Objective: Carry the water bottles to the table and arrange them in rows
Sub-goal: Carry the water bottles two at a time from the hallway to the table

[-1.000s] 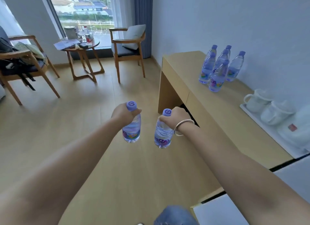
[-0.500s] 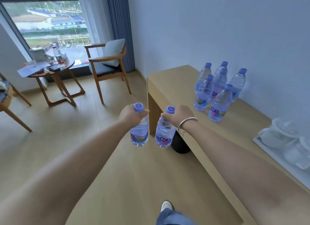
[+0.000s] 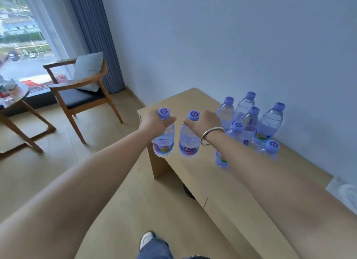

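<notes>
Room with wooden table [image 3: 195, 102] against wall. Six bottles [image 3: 251, 119] clustered by wall. Left hand [image 3: 154, 121] fingers clamped on left bottle [image 3: 164, 141] neck, right hand [image 3: 204, 121] likewise on right bottle [image 3: 189, 143], both hanging over table's end. Chair [image 3: 81, 88] behind.

two bottles [image 3: 164, 141] held upright, six bottles [image 3: 269, 123] on table [image 3: 193, 100]

Eight water bottles [image 3: 270, 123], two hands [image 3: 154, 121], one chair [image 3: 81, 85], one bracelet [image 3: 211, 135]
</notes>
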Motion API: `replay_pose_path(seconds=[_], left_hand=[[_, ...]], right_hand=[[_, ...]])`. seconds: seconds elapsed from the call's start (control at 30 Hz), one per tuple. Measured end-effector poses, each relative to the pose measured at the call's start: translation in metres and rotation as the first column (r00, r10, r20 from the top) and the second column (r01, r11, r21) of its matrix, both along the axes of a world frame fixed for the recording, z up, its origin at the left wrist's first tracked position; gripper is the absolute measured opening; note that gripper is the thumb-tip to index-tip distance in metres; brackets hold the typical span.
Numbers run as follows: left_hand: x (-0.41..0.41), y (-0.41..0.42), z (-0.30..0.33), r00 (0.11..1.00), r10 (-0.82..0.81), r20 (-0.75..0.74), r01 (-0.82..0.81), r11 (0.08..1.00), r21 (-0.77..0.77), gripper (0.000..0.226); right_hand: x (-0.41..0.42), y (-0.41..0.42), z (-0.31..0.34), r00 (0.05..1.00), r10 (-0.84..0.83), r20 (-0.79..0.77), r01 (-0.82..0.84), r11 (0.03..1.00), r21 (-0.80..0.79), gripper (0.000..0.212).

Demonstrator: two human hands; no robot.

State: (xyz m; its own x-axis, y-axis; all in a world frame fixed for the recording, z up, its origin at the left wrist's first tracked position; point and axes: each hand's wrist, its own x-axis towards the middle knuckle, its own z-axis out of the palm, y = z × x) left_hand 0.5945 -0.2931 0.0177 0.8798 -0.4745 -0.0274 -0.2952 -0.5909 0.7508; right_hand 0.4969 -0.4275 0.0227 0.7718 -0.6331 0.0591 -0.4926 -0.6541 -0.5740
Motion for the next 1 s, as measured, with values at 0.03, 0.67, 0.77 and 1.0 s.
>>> replay_pose_path(seconds=[0.03, 0.67, 0.77, 1.0], left_hand=[[0.015, -0.013, -0.001, 1.0, -0.025, -0.002, 0.025, 1.0, 0.01, 0.041], [0.191, -0.212, -0.025, 0.837, -0.538, -0.1, 0.547, 0.827, 0.129, 0.047], [0.184, -0.222, -0.033, 0.795, -0.579, -0.182, 0.598, 0.799, 0.07, 0.049], [0.176, -0.233, -0.04, 0.707, -0.683, -0.181, 0.697, 0.717, 0.015, 0.05]], right_hand=[[0.014, -0.008, 0.0, 1.0, -0.018, -0.012, 0.018, 1.0, -0.003, 0.045], [0.158, -0.157, -0.022, 0.804, -0.584, -0.113, 0.591, 0.805, 0.043, 0.033], [0.159, -0.161, -0.031, 0.766, -0.624, -0.154, 0.639, 0.766, 0.072, 0.035], [0.152, -0.166, -0.024, 0.714, -0.662, -0.227, 0.693, 0.714, 0.099, 0.035]])
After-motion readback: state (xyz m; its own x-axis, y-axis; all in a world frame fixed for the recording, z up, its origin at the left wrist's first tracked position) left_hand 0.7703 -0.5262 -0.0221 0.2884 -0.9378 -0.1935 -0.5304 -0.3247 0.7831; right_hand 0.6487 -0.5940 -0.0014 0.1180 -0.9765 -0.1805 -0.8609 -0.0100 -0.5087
